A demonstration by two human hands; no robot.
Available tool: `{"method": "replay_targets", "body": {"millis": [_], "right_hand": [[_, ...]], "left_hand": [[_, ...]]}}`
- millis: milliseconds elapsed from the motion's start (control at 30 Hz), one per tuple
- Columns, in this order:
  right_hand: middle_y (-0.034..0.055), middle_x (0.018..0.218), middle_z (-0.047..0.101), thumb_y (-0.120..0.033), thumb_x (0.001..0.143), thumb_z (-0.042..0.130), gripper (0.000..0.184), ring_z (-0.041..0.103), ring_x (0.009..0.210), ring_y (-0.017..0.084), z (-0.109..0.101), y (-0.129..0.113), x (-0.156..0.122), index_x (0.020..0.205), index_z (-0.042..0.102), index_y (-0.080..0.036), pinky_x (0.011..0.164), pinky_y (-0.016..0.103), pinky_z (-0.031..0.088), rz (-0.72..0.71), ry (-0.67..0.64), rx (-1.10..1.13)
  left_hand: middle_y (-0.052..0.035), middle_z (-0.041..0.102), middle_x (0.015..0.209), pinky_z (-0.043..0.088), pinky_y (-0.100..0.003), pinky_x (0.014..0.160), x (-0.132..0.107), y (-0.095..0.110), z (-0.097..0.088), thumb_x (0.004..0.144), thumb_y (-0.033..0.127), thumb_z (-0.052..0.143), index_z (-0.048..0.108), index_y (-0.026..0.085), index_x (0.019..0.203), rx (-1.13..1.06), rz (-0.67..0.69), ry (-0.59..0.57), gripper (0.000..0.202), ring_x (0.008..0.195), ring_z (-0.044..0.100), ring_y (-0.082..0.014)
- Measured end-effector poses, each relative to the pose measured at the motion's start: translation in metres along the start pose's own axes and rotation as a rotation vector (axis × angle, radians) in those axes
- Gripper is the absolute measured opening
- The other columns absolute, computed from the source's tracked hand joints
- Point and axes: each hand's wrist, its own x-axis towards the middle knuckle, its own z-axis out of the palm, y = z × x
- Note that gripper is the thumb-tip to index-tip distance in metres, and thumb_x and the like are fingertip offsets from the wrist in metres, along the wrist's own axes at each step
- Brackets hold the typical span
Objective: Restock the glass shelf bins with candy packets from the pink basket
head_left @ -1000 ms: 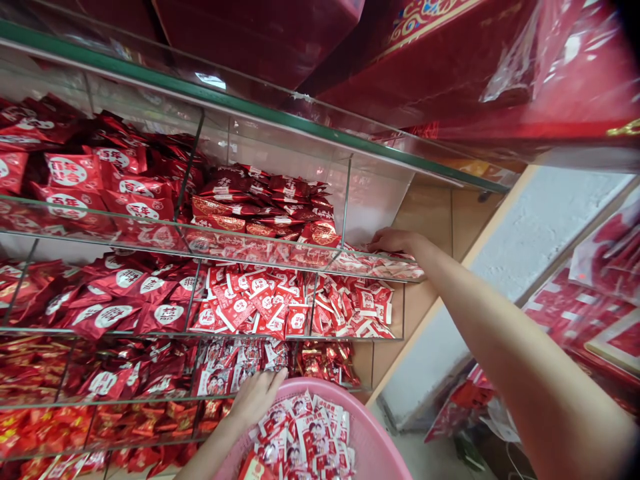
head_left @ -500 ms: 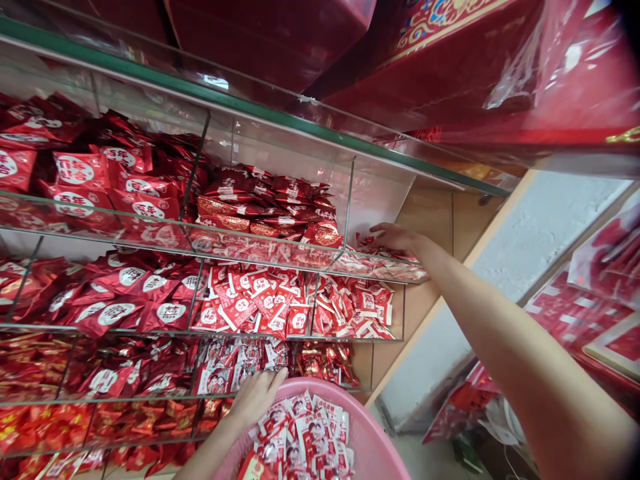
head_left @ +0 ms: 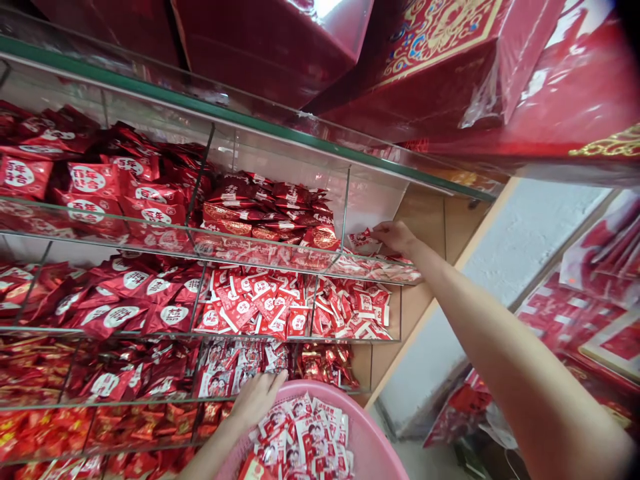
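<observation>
One red-and-white packet [head_left: 361, 238] pinched in the right hand [head_left: 395, 238], behind a low glass front [head_left: 265, 248]. To its left, a glass divider [head_left: 346, 207] and stacked dark-red packets [head_left: 270, 203]; overhead, red boxes [head_left: 435, 50]. At the rim of a pink basket [head_left: 374, 430], the left hand [head_left: 256, 398], grip not discernible.

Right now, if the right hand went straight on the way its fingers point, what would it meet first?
Probably the clear divider, just past the small red-and-white packet that the right hand seems to pinch; depth is hard to judge from this one view.
</observation>
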Motion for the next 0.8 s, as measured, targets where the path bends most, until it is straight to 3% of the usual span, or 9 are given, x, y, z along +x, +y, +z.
{"method": "replay_targets", "body": {"millis": [167, 267, 367, 533, 633, 800], "right_hand": [[-0.0053, 0.068, 0.055, -0.025, 0.079, 0.053, 0.009, 0.057, 0.054, 0.006, -0.005, -0.019, -0.009, 0.077, 0.048, -0.019, 0.053, 0.018, 0.044, -0.051, 0.104, 0.248], [-0.0079, 0.068, 0.053, -0.028, 0.08, 0.055, 0.014, 0.061, 0.054, 0.007, -0.015, -0.035, -0.027, 0.08, 0.042, -0.022, 0.055, 0.019, 0.047, -0.107, 0.136, 0.593], [-0.0086, 0.066, 0.053, -0.031, 0.078, 0.061, 0.021, 0.063, 0.055, 0.009, -0.027, -0.05, -0.06, 0.081, 0.042, -0.022, 0.055, 0.021, 0.049, -0.209, 0.117, 0.833], [-0.0025, 0.075, 0.061, -0.029, 0.082, 0.058, 0.012, 0.061, 0.057, 0.007, -0.025, -0.054, -0.148, 0.085, 0.049, -0.021, 0.054, 0.02, 0.047, -0.276, -0.015, 0.882], [-0.0027, 0.071, 0.06, -0.031, 0.083, 0.059, 0.013, 0.056, 0.052, 0.005, 0.0, -0.036, -0.201, 0.087, 0.054, -0.019, 0.049, 0.017, 0.044, -0.12, -0.134, 0.966], [-0.0034, 0.071, 0.06, -0.03, 0.075, 0.069, 0.021, 0.057, 0.057, 0.006, 0.06, 0.02, -0.264, 0.087, 0.055, -0.02, 0.05, 0.015, 0.047, 0.459, -0.309, 1.255]], "left_hand": [[-0.0081, 0.071, 0.078, 0.041, -0.031, 0.069, 0.0, 0.001, -0.001, 0.088, 0.061, 0.007, 0.064, 0.024, 0.07, -0.018, 0.01, 0.009, 0.07, 0.078, 0.064, -0.0241], [-0.0084, 0.071, 0.077, 0.039, -0.03, 0.068, 0.0, 0.002, -0.001, 0.089, 0.06, 0.009, 0.065, 0.022, 0.071, -0.023, 0.015, 0.004, 0.07, 0.079, 0.065, -0.0242], [-0.0083, 0.071, 0.08, 0.038, -0.028, 0.069, 0.001, 0.002, -0.002, 0.089, 0.059, 0.011, 0.067, 0.021, 0.075, -0.017, 0.012, -0.011, 0.069, 0.082, 0.065, -0.0228], [-0.0081, 0.071, 0.08, 0.037, -0.027, 0.068, 0.002, 0.001, -0.001, 0.089, 0.059, 0.012, 0.067, 0.02, 0.074, -0.004, 0.024, -0.012, 0.069, 0.08, 0.065, -0.0216], [-0.0081, 0.071, 0.079, 0.037, -0.028, 0.068, 0.003, 0.001, 0.0, 0.089, 0.059, 0.012, 0.066, 0.02, 0.073, -0.003, 0.022, -0.015, 0.069, 0.079, 0.065, -0.0216], [-0.0082, 0.07, 0.076, 0.037, -0.027, 0.065, 0.003, 0.001, 0.001, 0.089, 0.061, 0.01, 0.066, 0.02, 0.073, 0.012, 0.023, -0.015, 0.071, 0.075, 0.064, -0.0219]]}}
